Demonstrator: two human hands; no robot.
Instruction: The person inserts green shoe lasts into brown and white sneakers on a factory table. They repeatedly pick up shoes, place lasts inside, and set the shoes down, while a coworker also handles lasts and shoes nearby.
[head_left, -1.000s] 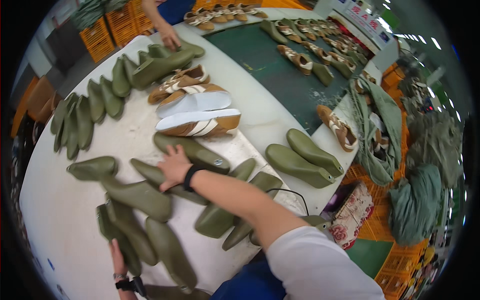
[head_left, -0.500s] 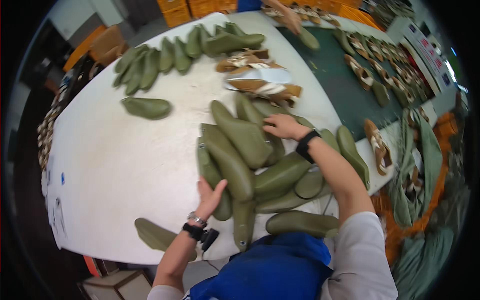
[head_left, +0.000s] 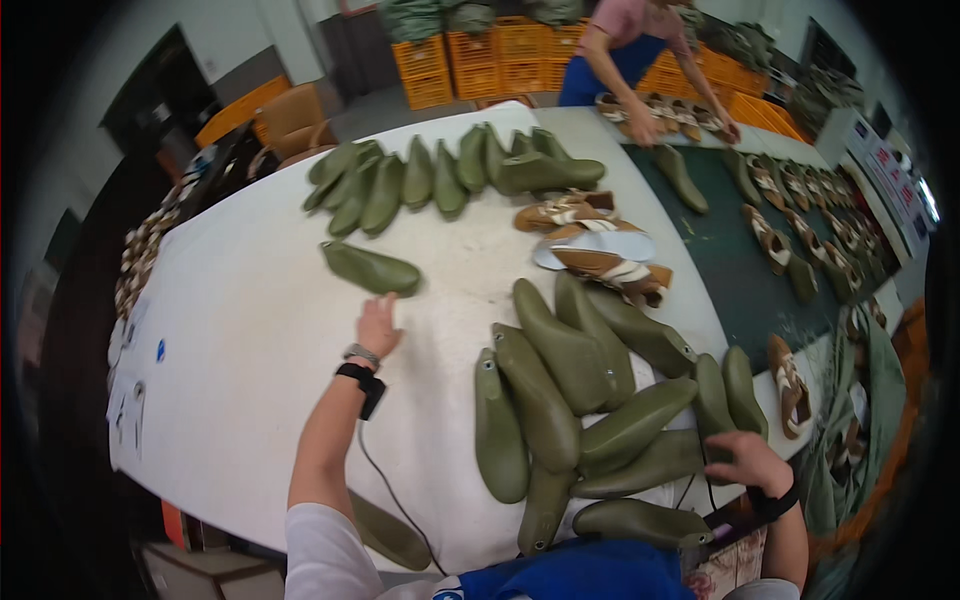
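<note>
My left hand [head_left: 378, 328] reaches forward over the white table with its fingers out and nothing in them. Just beyond the fingertips lies a single green shoe last [head_left: 372, 270], close to the hand or just touching it. At the right, my right hand [head_left: 748, 462] hovers over the edge of a heap of lasts, fingers apart and loosely bent. A dark green last [head_left: 638, 426] lies within that heap, and another last [head_left: 502, 430] stands at its left side. Near my body one more last [head_left: 388, 530] is partly hidden by my left forearm.
Several lasts [head_left: 418, 175] stand in a row at the table's far side, beside brown and white shoes [head_left: 600, 250]. Across a green mat [head_left: 690, 255] a co-worker's hand [head_left: 640, 122] is near a last. A cable [head_left: 385, 480] trails from my left wrist.
My left hand has left the heap and moved forward to the lone last. My right hand has drawn back to the heap's right edge. The view has tilted up, showing the co-worker.
</note>
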